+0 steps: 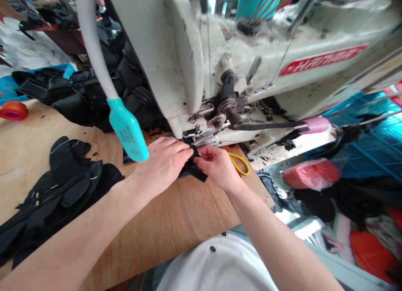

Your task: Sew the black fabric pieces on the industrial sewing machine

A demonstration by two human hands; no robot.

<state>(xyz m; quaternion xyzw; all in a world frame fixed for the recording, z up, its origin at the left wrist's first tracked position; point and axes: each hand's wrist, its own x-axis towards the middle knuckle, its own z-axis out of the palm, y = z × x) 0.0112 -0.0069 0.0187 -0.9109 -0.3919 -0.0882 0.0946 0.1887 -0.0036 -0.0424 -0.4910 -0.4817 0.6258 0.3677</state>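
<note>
A black fabric strip (197,172) lies at the needle area of an industrial sewing machine (185,52), with one end sticking out toward me. My left hand (165,159) rests over the black fabric, fingers together and thumb pressed against the strip beside the presser foot. Close by on the right, my right hand (216,165) pinches the strip between thumb and fingers. The hands hide most of the fabric and the stitching point. A yellow cord loop (240,163) lies just right of my right hand.
Black cut fabric pieces (67,178) lie on the wooden table (176,215) at left. Behind them is a heap of black pieces (84,94). A lamp with a turquoise head (128,132) hangs over my left wrist. An orange tape roll (14,110) sits at far left.
</note>
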